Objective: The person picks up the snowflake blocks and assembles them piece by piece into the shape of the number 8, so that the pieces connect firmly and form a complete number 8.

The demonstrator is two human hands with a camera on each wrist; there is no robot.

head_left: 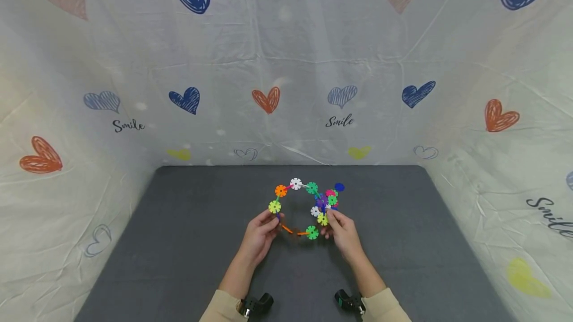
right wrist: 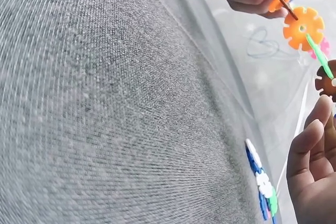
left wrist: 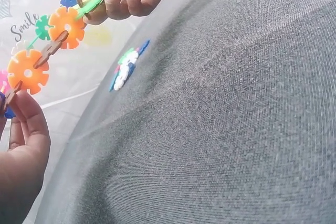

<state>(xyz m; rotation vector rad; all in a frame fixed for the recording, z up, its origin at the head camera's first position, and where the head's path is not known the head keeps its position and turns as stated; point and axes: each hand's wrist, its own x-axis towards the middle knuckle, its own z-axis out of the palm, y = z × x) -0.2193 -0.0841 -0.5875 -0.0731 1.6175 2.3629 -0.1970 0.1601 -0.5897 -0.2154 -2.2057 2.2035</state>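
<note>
A loop of linked, notched plastic snowflake discs (head_left: 280,190) in many colours is held up above the dark table. My left hand (head_left: 259,237) pinches its left side between thumb and fingers, beside a yellow-green disc. At the other side, my right hand (head_left: 344,235) grips the loop near a yellow disc (head_left: 323,219). In the left wrist view, orange discs (left wrist: 29,72) joined by brown ones run between the left hand (left wrist: 26,150) and the right. The right wrist view shows the right hand's (right wrist: 315,166) fingertips at a brown disc (right wrist: 326,81).
Several blue, white, green and pink discs (left wrist: 126,69) lie in a cluster on the table (head_left: 201,242), beyond the loop. A pale cloth (head_left: 286,63) printed with hearts hangs behind the table and along its sides.
</note>
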